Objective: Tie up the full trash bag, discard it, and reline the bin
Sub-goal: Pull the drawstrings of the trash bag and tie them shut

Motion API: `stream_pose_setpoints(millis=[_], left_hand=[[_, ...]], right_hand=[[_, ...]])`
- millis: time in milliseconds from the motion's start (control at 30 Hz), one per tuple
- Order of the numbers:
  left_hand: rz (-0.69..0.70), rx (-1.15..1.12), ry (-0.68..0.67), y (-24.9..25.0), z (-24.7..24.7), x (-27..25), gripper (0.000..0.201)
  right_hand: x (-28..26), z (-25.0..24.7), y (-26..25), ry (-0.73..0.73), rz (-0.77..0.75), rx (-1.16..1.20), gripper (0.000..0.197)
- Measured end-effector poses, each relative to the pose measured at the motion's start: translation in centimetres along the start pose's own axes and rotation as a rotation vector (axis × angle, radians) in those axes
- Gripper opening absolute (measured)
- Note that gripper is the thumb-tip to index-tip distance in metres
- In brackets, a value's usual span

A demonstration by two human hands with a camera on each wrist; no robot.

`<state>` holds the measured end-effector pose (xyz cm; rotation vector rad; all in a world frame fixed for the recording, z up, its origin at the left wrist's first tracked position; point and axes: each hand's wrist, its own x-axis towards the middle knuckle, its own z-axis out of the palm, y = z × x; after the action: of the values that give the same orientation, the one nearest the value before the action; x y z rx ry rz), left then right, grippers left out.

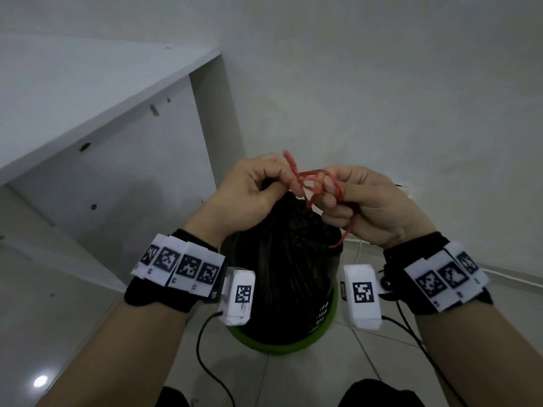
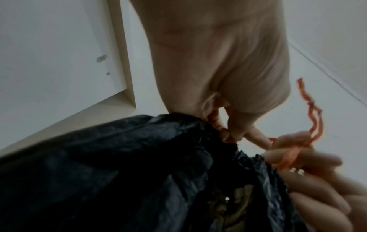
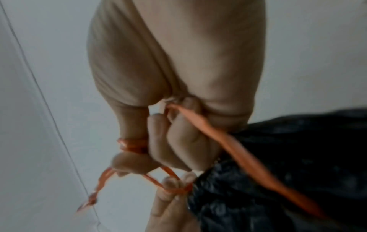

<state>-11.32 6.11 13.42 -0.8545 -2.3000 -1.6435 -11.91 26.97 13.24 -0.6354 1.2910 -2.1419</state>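
A full black trash bag (image 1: 282,268) stands in a green bin (image 1: 282,346) on the floor, its mouth gathered into a neck. My left hand (image 1: 264,180) pinches the red drawstring (image 1: 308,183) right at that neck. My right hand (image 1: 340,195) has the drawstring looped round a finger and grips a strand that trails down past the palm. In the left wrist view my left hand (image 2: 238,133) pinches at the black trash bag (image 2: 139,172). In the right wrist view the drawstring (image 3: 248,160) runs from my right hand (image 3: 174,141) over the trash bag (image 3: 288,164).
A white shelf unit (image 1: 117,142) stands close on the left of the bin. A white wall (image 1: 382,83) rises behind it. Black cables (image 1: 205,348) hang from my wrist cameras over the tiled floor (image 1: 323,377).
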Motion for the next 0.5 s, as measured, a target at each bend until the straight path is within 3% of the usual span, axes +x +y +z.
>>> stream_pose_setpoints(millis=[67,167,333,400,500], left_hand=[[-0.027,-0.120,-0.011,0.4,-0.1,-0.2,0.017],[-0.082,-0.303,-0.023,1.9,-0.2,-0.8,0.043],[-0.137,0.178,0.203,1.7,0.6,-0.4,0.053],[-0.163,0.193,0.299,0.9,0.3,-0.5,0.055],[-0.075,0.208,0.444,0.5,-1.4,-1.7,0.053]], right_hand=[[0.1,0.9,0.1,0.034,-0.032,0.026,0.021],[0.6,2.2,-0.4,0.238,-0.023,-0.093,0.011],[1.9,4.2,-0.1,0.508,-0.037,-0.385,0.017],[2.1,4.3,0.0,0.553,-0.063,-0.354,0.013],[1.6,2.6,-0.5,0.680,-0.171,-0.178,0.012]])
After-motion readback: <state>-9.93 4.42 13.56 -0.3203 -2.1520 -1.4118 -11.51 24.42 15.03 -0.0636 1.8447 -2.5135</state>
